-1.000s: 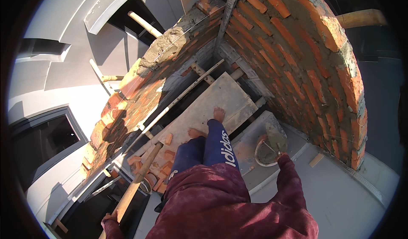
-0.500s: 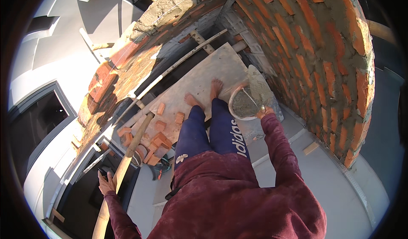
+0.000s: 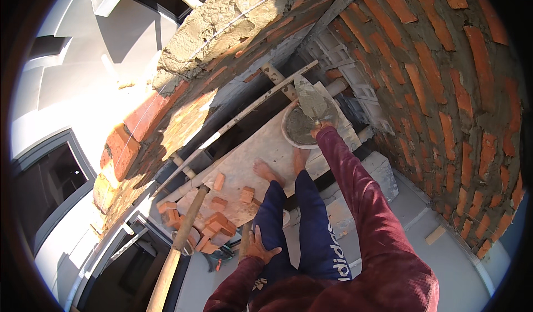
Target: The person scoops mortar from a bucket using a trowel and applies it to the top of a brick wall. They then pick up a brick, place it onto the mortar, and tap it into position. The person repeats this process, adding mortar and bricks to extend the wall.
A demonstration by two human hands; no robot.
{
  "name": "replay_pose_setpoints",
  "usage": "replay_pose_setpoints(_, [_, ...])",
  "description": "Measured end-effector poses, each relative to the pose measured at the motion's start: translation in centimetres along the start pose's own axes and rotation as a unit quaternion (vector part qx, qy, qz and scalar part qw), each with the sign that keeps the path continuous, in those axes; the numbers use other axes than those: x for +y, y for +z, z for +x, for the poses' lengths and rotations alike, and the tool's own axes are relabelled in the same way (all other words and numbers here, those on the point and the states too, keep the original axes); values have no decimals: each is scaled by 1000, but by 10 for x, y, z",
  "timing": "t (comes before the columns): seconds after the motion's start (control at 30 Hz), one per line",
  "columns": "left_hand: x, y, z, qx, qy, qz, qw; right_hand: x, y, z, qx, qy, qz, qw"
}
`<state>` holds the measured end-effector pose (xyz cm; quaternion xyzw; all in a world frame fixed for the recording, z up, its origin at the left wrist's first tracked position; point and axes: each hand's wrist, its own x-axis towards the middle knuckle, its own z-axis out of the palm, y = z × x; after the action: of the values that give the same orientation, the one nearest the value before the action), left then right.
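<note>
Bucket (image 3: 285,127) and trowel (image 3: 312,96) have shifted forward, past my feet (image 3: 267,171).
My left hand (image 3: 261,249) rests open on my thigh (image 3: 273,212); my right hand (image 3: 321,129) grips the trowel's handle above the bucket, which holds wet grey mortar (image 3: 298,125). Beyond, the left wall's (image 3: 186,124) near top carries bricks (image 3: 147,115); its farther mortar bed (image 3: 216,29) is spread but brickless.

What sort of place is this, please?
Probably a building site: an unfinished orange-brick wall, a round, pale-rimmed bucket of grey mortar, and loose orange bricks on a pale flat board.
</note>
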<state>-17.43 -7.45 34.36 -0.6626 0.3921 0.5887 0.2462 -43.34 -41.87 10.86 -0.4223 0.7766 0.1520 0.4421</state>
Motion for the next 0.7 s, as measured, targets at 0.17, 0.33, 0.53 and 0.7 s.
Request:
replay_pose_setpoints(0.17, [26, -4, 25, 1, -19, 65, 998, 18, -22, 29, 46, -26, 11, 999])
replay_pose_setpoints(0.33, [18, 2, 43, 31, 18, 83, 996, 40, -54, 42, 257, -278, -93, 921])
replay_pose_setpoints(0.53, [15, 15, 57, 30, 50, 50, 997, 88, -65, -70, 29, -72, -140, 987])
replay_pose_setpoints(0.7, [14, 17, 63, 48, 46, 66, 996, 106, -23, -67, -1, -1, -232, 973])
